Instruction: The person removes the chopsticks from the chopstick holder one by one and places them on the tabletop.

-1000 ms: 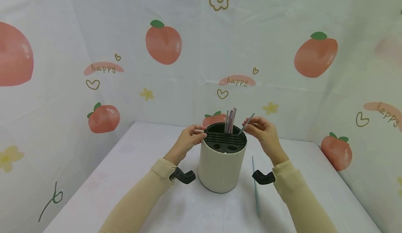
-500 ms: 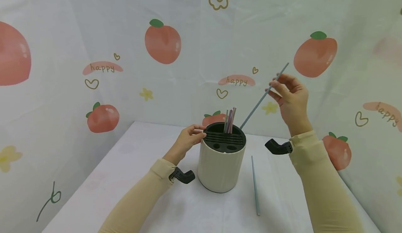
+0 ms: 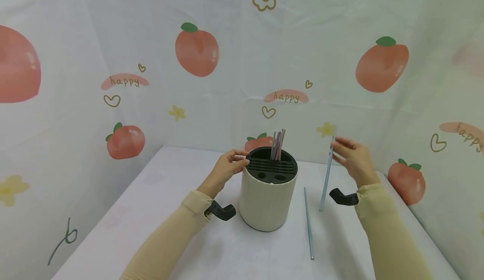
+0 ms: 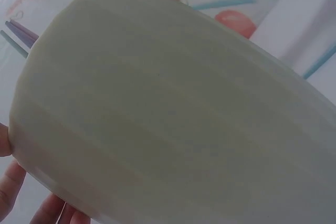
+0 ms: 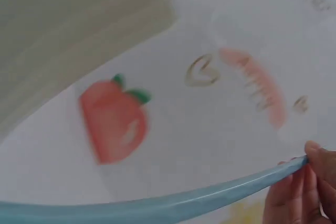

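A cream, round utensil holder [image 3: 266, 206] with a black slotted top [image 3: 270, 175] stands upright on the table. My left hand [image 3: 226, 168] holds its left rim; in the left wrist view the fingertips [image 4: 8, 187] lie along the holder's edge. My right hand [image 3: 353, 158], to the right of the holder, pinches a light blue chopstick [image 3: 327, 179] by its upper end. That chopstick hangs nearly upright, its lower end close over the table. In the right wrist view the chopstick [image 5: 210, 195] runs from thumb and fingers to the left edge.
Several purple, pink and greenish chopsticks [image 3: 277, 145] stand in the holder's back opening. Another light blue chopstick [image 3: 308, 225] lies on the white table [image 3: 181, 246], right of the holder. A fruit-printed curtain [image 3: 234, 40] hangs behind.
My right hand has drawn the blue chopstick up out of the holder, then brought it right and down beside it. The left hand has stayed at the rim.
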